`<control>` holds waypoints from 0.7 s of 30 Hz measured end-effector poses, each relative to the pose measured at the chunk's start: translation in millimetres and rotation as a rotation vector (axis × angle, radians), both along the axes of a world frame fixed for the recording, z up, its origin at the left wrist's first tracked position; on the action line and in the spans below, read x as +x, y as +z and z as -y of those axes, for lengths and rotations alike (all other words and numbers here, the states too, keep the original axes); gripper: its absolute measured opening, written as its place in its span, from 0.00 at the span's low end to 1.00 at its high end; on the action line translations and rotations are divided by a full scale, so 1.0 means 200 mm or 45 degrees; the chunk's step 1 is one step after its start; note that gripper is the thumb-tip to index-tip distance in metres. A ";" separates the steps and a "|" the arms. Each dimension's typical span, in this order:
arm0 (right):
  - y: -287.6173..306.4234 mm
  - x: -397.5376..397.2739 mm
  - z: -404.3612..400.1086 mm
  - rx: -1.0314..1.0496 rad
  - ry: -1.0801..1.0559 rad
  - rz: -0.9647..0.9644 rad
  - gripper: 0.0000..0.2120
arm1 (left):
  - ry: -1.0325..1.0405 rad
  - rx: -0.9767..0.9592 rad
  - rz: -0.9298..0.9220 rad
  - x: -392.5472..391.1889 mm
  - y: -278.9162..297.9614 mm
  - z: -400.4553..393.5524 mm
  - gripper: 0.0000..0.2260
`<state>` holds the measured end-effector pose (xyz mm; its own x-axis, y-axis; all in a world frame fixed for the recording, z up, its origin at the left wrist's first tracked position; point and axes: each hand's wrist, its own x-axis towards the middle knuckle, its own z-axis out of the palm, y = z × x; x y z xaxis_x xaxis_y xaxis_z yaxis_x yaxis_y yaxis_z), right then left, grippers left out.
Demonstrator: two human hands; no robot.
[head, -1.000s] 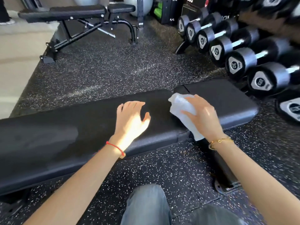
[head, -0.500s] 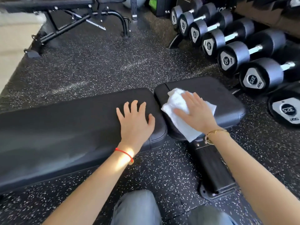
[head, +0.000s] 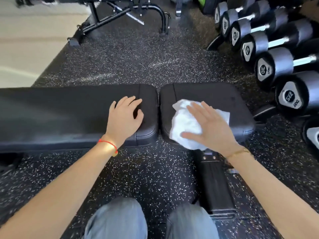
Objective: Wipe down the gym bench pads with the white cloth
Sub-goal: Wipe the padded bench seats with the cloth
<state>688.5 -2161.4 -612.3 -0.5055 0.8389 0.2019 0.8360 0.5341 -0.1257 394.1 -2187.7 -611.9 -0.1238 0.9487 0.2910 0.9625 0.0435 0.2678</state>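
White cloth (head: 183,123) lies on the short right pad (head: 215,95), pressed under the flat, spread right hand (head: 209,125). The left hand (head: 124,118), fingers loosely bent, braces the long left pad (head: 51,111). Wiping has begun; next, sweep rightward.

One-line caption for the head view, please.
Right hand presses a white cloth flat on the short bench pad; left hand rests on the long pad.

Left wrist: thin red string bracelet (head: 107,144); small yellowish bead
Right wrist: slim gold chain bracelet (head: 239,152)
Arms: bare; no sleeves
Legs: blue-grey denim trousers (head: 117,221)
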 end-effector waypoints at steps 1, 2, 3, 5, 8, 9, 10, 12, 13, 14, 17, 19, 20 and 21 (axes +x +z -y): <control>0.01 -0.04 -0.02 -0.046 0.012 -0.021 0.47 | 0.010 0.002 0.002 0.01 0.01 0.00 0.19; 0.01 -0.09 -0.03 -0.068 0.053 -0.028 0.46 | 0.018 -0.002 -0.007 0.01 0.01 0.00 0.19; -0.01 -0.15 -0.03 -0.054 0.121 -0.021 0.45 | 0.029 -0.007 -0.023 0.02 0.02 0.01 0.19; -0.06 -0.23 0.01 0.036 0.254 -0.005 0.41 | 0.056 0.017 -0.042 0.03 0.02 0.03 0.18; -0.09 -0.23 0.04 0.159 0.299 -0.076 0.39 | 0.102 0.103 -0.037 0.02 0.02 0.05 0.17; -0.09 -0.21 0.04 0.186 0.319 -0.072 0.39 | 0.103 0.110 -0.039 0.02 0.02 0.05 0.17; -0.10 -0.19 0.04 0.229 0.346 -0.052 0.39 | 0.099 0.110 -0.042 0.01 0.02 0.05 0.17; -0.13 -0.09 0.03 0.374 0.374 0.001 0.39 | 0.086 0.109 -0.047 0.00 0.02 0.04 0.17; -0.14 -0.03 0.02 0.430 0.369 0.023 0.39 | 0.079 0.101 -0.043 0.00 0.02 0.04 0.17; -0.16 0.02 0.02 0.459 0.352 0.032 0.39 | 0.074 0.086 -0.041 0.00 0.02 0.04 0.18; -0.18 0.06 0.02 0.440 0.281 -0.019 0.42 | 0.094 0.034 -0.015 0.02 0.00 0.04 0.19; -0.17 -0.04 0.02 0.420 0.247 -0.001 0.44 | 0.133 0.043 0.061 0.05 -0.01 0.03 0.19; -0.17 -0.09 0.03 0.415 0.239 0.010 0.44 | 0.145 0.057 0.093 0.07 -0.02 0.03 0.18; -0.18 -0.13 0.04 0.410 0.238 0.025 0.44 | 0.145 0.079 0.113 0.09 -0.02 0.03 0.18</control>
<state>663.0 -2169.1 -647.5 -0.6502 0.6270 0.4290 0.7211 0.6872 0.0885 412.1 -2193.5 -616.1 -0.2576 0.9076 0.3314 0.9246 0.1319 0.3575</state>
